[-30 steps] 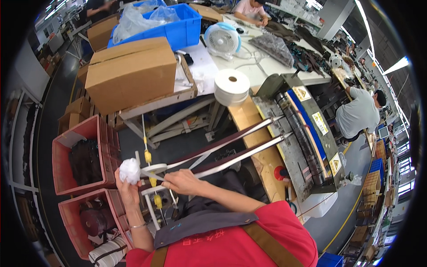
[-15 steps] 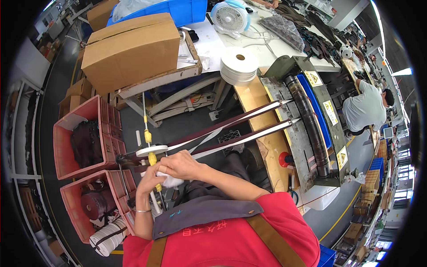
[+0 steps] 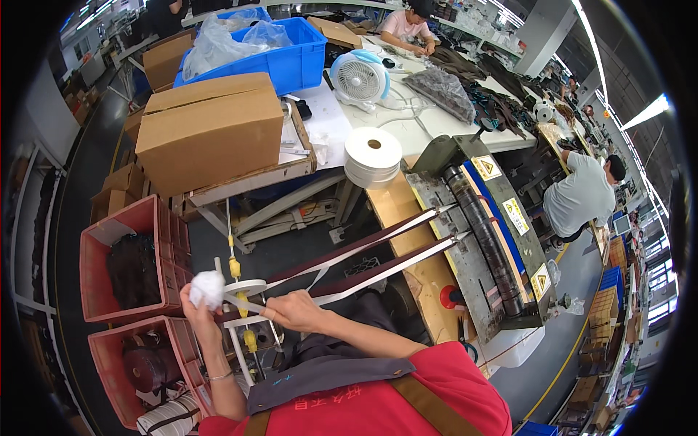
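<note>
The person in the red top has both hands up at a small reel stand in front of them. The left hand (image 3: 198,309) is closed around a wad of white cloth (image 3: 207,288), fingers curled so that the wad sticks out at the top, just left of the white reel (image 3: 246,288) on its thin post with yellow fittings. The right hand (image 3: 294,311) is beside it, fingers pressed together in a pinch on the near end of a white tape (image 3: 378,272), right where it comes off the reel. Two such strips, one dark-edged above and the white one below, stretch taut up and to the right, into the rollers of a grey machine (image 3: 486,218) with a blue guard and yellow warning stickers. Behind the strips a fat roll of white tape (image 3: 372,155) sits on the edge of the counter (image 3: 334,120), near a small white fan (image 3: 360,76), a big cardboard box (image 3: 211,129) and a blue bin (image 3: 287,62) with clear plastic bags. Two red crates (image 3: 98,276) of dark goods stand on the floor to the person's left. Other people work farther off, one in grey seated past the machine.
</note>
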{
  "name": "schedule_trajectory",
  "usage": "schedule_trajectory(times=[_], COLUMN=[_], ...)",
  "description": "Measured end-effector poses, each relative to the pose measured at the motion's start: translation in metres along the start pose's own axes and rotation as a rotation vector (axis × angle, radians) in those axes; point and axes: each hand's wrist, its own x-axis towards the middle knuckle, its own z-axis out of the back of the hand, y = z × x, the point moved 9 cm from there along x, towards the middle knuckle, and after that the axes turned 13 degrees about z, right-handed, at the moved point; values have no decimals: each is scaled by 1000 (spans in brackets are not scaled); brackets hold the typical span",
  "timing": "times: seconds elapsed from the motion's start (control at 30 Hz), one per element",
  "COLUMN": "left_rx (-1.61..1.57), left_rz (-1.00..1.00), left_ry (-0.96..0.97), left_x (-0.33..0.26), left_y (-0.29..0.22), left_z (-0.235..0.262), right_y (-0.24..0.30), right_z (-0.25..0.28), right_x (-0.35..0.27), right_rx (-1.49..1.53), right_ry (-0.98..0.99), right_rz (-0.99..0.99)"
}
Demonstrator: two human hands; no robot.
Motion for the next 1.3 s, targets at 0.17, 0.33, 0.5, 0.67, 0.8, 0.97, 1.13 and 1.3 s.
schedule_trajectory(times=[0.17, 0.33, 0.5, 0.67, 0.8, 0.97, 1.13, 1.3], left_rx=[511, -162, -552, -407, 628, 375, -305, -717], left_rz=[397, 626, 486, 102, -440, 574, 537, 466], left_ry=[539, 781, 370, 36, -79, 730, 564, 481], left_x=[-27, -56, -26, -5, -17, -44, -51, -22], left_y=[81, 109, 74, 20, -15, 114, 94, 69], left_z=[-46, -58, -17, 6, -26, -47, -50, -15], right_y=[18, -8, -18, -17, 3, 8, -9, -15], right_z=[5, -2, 5, -1, -9, 2, 3, 5], right_x=[20, 9, -5, -8, 1, 14, -2, -12], right_rx=[55, 157, 88, -26, -68, 3, 103, 23], right_ry=[-58, -92, -92, -49, 25, -87, -138, -126], right_rz=[101, -9, -98, -63, 74, 95, -20, -90])
